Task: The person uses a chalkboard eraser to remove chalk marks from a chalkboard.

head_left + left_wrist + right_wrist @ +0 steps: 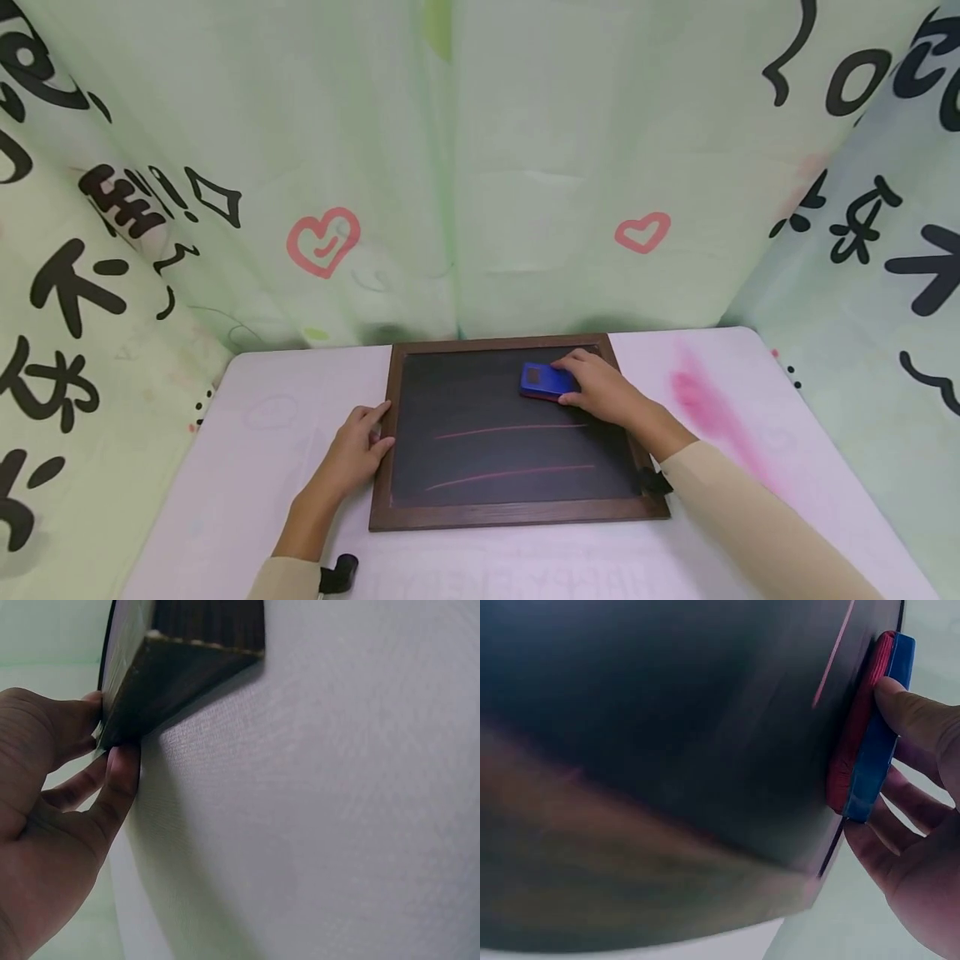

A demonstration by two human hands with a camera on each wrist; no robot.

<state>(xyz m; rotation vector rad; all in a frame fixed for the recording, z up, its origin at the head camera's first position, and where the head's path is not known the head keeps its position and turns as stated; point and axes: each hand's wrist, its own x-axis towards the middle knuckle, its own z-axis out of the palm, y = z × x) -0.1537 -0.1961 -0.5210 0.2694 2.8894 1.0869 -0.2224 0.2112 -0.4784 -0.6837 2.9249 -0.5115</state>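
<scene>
A small chalkboard (480,454) with a brown wooden frame lies on the white table. Two thin pink chalk lines (510,477) run across its lower half. At the left side of the frame, my left hand (351,457) pinches the edge between thumb and fingers; the left wrist view shows the fingertips on the frame's side (187,682). My right hand (603,392) grips a blue chalkboard eraser (536,381) by its sides, near the board's upper right. In the right wrist view the eraser's red felt (861,727) faces the board, close to the end of one pink line.
Pale green curtains (525,167) with black lettering and pink hearts hang behind and on both sides of the table. A pink smear (701,396) marks the tabletop to the right of the board. Black straps (341,575) show at both wrists.
</scene>
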